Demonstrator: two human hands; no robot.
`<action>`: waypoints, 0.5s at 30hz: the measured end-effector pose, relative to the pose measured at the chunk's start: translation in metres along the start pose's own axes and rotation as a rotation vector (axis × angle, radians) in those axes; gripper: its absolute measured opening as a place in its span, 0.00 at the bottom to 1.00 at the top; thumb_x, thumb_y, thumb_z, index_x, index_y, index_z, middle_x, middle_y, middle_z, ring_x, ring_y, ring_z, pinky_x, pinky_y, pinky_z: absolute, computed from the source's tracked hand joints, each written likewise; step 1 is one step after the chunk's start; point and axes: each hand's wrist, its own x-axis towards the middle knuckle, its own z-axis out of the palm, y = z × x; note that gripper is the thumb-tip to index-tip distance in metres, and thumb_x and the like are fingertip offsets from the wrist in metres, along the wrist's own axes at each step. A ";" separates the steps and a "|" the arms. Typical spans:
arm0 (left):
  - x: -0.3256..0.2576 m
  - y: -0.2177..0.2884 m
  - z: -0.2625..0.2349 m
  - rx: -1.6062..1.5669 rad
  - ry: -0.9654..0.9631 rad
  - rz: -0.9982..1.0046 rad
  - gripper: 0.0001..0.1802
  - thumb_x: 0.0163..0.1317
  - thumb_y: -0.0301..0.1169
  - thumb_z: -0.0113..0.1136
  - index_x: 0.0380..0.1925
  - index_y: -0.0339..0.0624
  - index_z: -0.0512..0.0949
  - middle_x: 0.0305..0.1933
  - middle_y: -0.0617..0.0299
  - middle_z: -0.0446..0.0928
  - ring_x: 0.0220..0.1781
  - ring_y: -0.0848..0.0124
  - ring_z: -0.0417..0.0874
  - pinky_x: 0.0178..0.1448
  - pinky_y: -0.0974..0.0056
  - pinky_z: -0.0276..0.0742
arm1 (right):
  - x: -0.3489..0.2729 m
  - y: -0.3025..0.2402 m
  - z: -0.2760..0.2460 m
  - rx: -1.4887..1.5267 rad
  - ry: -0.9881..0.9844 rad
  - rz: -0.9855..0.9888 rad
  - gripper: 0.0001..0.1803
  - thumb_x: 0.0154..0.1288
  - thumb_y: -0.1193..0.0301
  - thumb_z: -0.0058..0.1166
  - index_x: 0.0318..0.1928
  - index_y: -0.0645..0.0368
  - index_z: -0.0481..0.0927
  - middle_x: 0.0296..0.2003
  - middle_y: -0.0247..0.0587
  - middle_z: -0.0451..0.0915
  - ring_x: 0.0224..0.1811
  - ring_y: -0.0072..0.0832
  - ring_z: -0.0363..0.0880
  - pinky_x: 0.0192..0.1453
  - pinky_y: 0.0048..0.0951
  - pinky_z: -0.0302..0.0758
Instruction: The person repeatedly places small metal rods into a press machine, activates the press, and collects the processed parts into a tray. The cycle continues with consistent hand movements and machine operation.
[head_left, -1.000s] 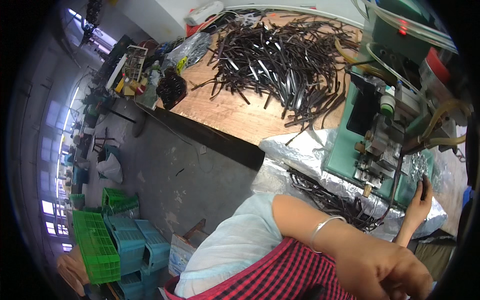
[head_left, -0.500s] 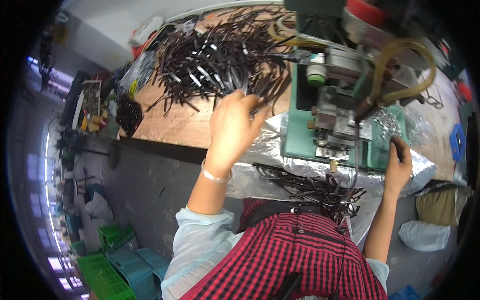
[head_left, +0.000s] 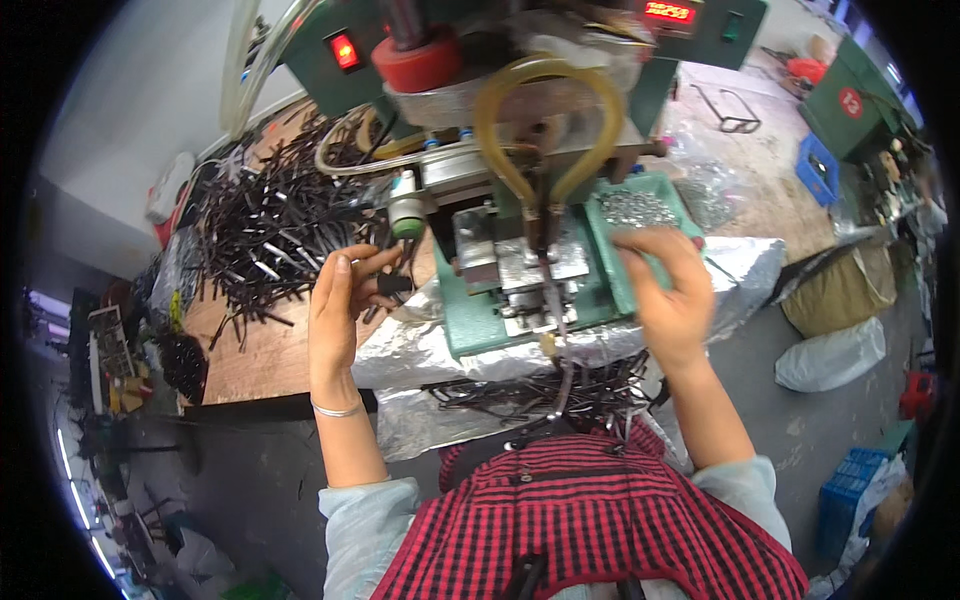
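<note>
My left hand (head_left: 338, 305) is beside the heap of thin dark strips (head_left: 262, 235), which look like eyeglass temples. Its fingers curl around a dark strip (head_left: 374, 312), mostly hidden by them; a black band (head_left: 395, 284) covers a fingertip. Slightly blurred, my right hand (head_left: 672, 290) reaches over the green tray (head_left: 622, 292) with its fingers bent together. Whatever is between those fingertips is hidden. Small shiny metal parts (head_left: 637, 208) lie in the tray. Between my hands stands a green bench machine with a metal fixture (head_left: 535, 265) and a looped yellowish hose (head_left: 488, 110).
Foil (head_left: 400, 350) covers the bench edge, with more dark strips (head_left: 500, 392) below it near my lap. A pair of eyeglasses (head_left: 738, 124) and a blue bin (head_left: 818, 168) are at the back right. Sacks (head_left: 832, 355) stand on the floor at right.
The view has swung toward the machine. My left hand has drawn back from the strip heap toward the machine. My right hand has moved from the tray's near right corner to over the tray.
</note>
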 end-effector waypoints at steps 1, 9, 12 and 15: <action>0.003 0.000 0.011 -0.108 0.023 -0.041 0.17 0.81 0.37 0.51 0.55 0.32 0.75 0.52 0.50 0.87 0.40 0.77 0.86 0.43 0.71 0.83 | 0.011 0.004 0.015 0.070 0.041 -0.057 0.10 0.58 0.82 0.63 0.41 0.61 0.88 0.39 0.44 0.88 0.42 0.39 0.86 0.51 0.35 0.78; 0.000 -0.055 0.021 0.251 0.432 0.240 0.14 0.77 0.36 0.61 0.41 0.35 0.88 0.34 0.66 0.83 0.33 0.82 0.76 0.39 0.75 0.69 | 0.002 -0.002 0.068 0.428 0.129 0.272 0.21 0.64 0.80 0.65 0.56 0.66 0.77 0.46 0.44 0.86 0.50 0.28 0.86 0.57 0.29 0.80; -0.017 -0.001 0.052 0.165 0.416 0.408 0.12 0.77 0.33 0.59 0.44 0.34 0.85 0.39 0.61 0.85 0.39 0.77 0.82 0.45 0.72 0.75 | 0.000 -0.002 0.069 0.583 0.115 0.318 0.23 0.64 0.82 0.64 0.58 0.66 0.75 0.49 0.44 0.85 0.51 0.28 0.86 0.58 0.28 0.80; -0.032 0.028 0.069 0.223 0.347 0.800 0.06 0.76 0.26 0.58 0.43 0.32 0.78 0.41 0.50 0.84 0.41 0.68 0.84 0.52 0.66 0.79 | 0.003 -0.023 0.064 0.673 0.054 0.335 0.26 0.64 0.83 0.64 0.61 0.67 0.73 0.51 0.44 0.84 0.53 0.28 0.85 0.61 0.28 0.78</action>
